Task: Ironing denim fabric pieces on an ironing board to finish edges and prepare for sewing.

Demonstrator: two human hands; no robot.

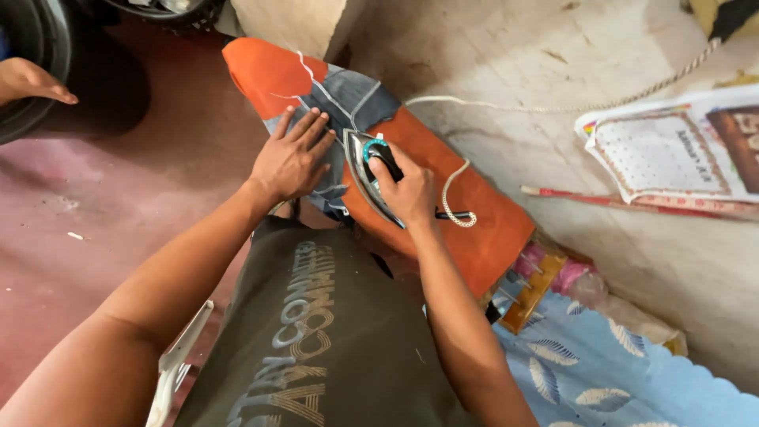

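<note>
The ironing board (pixel 474 213) with its orange cover was the centre of everything. On its narrow end lay a piece of blue denim cloth (pixel 352 107), folded over the edge. The person's left hand (pixel 291 160) was flat on this cloth, fingers spread wide and holding nothing, only pressing it down. Just beside it, toward the middle of the board, the right hand (pixel 407 190) was closed firmly around the black handle of an iron (pixel 365 170), which stood with its sole on the denim. A white twisted cord (pixel 455 198) went from the iron across the board and away over the pale floor (pixel 514 119). Beyond the board's wide end lay a printed calendar sheet (pixel 672 150). Far from the board's tip, another person's hand (pixel 32 81) was visible.
</note>
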